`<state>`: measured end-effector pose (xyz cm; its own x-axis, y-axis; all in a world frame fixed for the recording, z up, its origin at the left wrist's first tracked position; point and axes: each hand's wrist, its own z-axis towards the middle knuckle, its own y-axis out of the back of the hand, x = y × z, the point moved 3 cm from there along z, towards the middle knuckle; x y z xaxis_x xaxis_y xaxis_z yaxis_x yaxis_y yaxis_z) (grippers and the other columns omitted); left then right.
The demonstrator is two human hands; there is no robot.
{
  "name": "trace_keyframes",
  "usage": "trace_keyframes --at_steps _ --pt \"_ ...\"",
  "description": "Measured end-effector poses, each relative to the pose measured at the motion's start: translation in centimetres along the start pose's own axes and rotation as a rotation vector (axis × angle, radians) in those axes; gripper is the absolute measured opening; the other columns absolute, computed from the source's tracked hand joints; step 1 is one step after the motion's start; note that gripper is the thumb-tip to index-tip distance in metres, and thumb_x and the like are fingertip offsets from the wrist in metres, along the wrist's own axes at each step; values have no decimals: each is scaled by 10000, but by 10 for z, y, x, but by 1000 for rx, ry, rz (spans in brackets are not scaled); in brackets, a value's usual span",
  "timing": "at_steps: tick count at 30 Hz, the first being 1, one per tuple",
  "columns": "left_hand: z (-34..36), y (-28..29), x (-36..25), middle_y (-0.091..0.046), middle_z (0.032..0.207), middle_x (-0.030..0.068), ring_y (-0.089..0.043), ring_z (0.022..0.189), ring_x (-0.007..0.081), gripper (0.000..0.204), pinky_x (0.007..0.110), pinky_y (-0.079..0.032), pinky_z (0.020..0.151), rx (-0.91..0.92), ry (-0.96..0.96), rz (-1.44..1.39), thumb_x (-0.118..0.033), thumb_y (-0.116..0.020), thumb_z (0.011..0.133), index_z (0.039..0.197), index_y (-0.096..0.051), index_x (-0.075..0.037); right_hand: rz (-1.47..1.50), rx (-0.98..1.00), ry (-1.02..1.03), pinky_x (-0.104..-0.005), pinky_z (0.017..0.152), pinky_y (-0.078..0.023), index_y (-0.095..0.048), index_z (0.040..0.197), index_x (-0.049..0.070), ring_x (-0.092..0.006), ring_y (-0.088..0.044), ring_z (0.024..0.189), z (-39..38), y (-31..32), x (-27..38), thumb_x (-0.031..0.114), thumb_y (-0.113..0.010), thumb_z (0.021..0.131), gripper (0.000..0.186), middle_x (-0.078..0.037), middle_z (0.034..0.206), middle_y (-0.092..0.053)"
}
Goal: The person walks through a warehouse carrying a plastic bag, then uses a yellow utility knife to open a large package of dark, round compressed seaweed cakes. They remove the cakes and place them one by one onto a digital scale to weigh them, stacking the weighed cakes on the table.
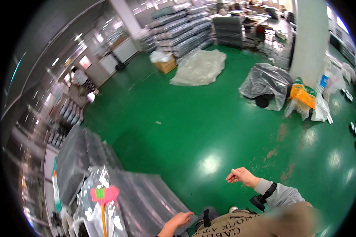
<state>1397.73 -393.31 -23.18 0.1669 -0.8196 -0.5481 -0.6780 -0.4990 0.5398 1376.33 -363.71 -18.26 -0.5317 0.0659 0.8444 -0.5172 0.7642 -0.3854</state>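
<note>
My left hand [179, 219] is at the lower middle, over or against the near edge of a grey, plastic-wrapped padded sheet [142, 189], fingers bent; what they hold, if anything, I cannot make out. My right hand [240, 176] is held out over the green floor [186, 130], its fingers curled with nothing visible in them. At the lower left, thick grey padded bundles [75, 158] lie beside crinkled clear plastic, with a pink-and-green flat head [105, 193] on an orange stick in front of them.
Tall stacks of wrapped grey bundles [182, 29] stand at the back, beside a cardboard box [166, 66] and crumpled plastic sheeting [197, 67]. A plastic-covered heap [265, 83] and orange sack [302, 94] lie by a white pillar [310, 39]. A person [81, 77] is at far left.
</note>
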Motion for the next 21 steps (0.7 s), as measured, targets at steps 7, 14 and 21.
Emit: trace_keyframes --at_steps 7,14,21 --pt "176 149 -62 -615 776 140 -576 781 319 286 422 -456 686 170 47 104 -237 -529 784 1056 -536 -152 -15 -152 1 -291 713 -492 -592 868 -51 -175 -595 747 85 141 89 241 -404 903 349 -116 834 -613" --pt "447 381 -222 -606 762 144 -579 730 323 282 421 -472 637 18 -514 540 -216 -564 760 1030 -541 -140 33 -588 102 -295 716 -494 -594 848 -43 -195 -602 766 148 306 232 204 -436 883 295 -125 860 -614" --pt "672 584 -331 -600 732 162 -578 707 329 287 419 -476 640 46 -586 657 -291 -501 817 1053 -529 -128 206 -798 99 -307 690 -499 -586 808 -30 -190 -608 729 264 483 307 226 -448 879 299 -126 816 -615"
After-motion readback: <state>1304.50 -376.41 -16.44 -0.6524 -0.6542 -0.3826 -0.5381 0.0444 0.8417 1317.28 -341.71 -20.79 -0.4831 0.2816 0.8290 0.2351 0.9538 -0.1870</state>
